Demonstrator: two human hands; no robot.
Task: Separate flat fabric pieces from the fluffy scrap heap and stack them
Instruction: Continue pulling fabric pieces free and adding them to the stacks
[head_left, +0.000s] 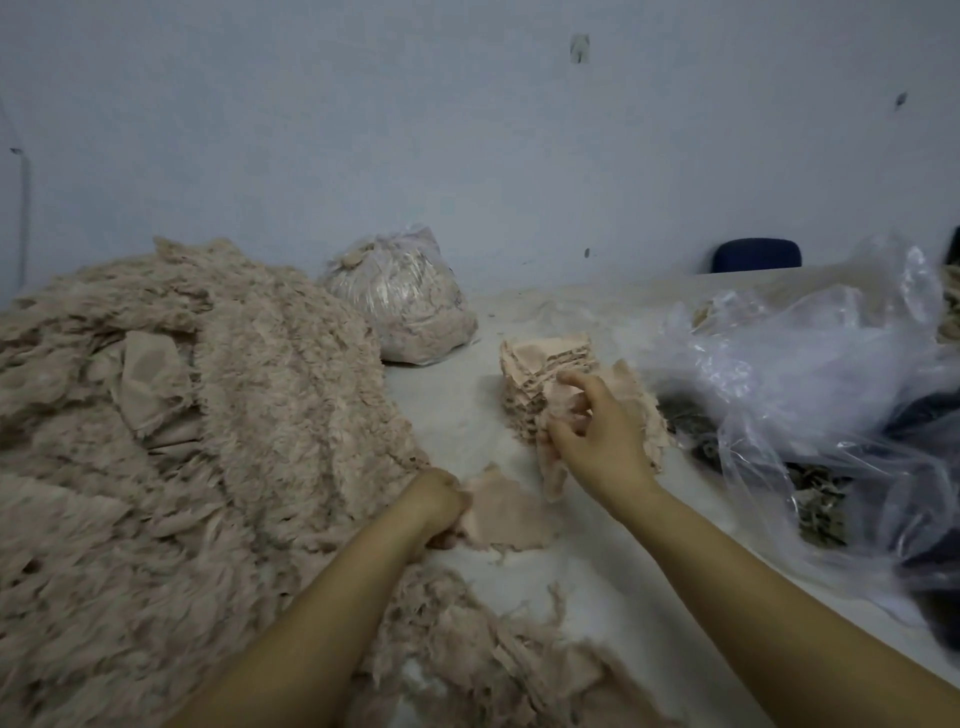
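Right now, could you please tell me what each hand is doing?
Left hand: grips a flat fabric piece.
Right hand: holds another fabric piece beside the stack.

Left grip (439, 506) curled, pinching; right grip (597, 431) farther forward, fingers bent, clutching.

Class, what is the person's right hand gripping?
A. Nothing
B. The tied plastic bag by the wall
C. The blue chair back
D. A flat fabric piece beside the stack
D: the right hand pinches a flat fabric piece next to the stack.
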